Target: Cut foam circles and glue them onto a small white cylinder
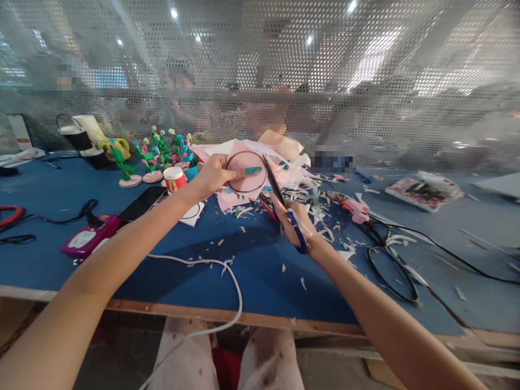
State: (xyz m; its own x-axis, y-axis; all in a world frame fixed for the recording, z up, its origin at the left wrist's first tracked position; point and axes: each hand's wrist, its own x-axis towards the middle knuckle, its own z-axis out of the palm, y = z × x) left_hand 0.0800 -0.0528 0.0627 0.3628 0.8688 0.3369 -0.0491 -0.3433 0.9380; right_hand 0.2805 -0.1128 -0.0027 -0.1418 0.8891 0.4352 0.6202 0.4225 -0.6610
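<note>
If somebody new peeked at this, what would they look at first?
Probably the pink paper with its dark circle, in the left hand mid-picture, beside the scissors in the right hand. Next, perhaps the curly green decorations standing left of that paper, then the purple box further left.

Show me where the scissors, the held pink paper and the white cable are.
Scissors (277, 187), head view: on the dark blade.
Held pink paper (245, 158), head view: inside the dark ring.
White cable (239, 290), head view: on its bend.
</note>
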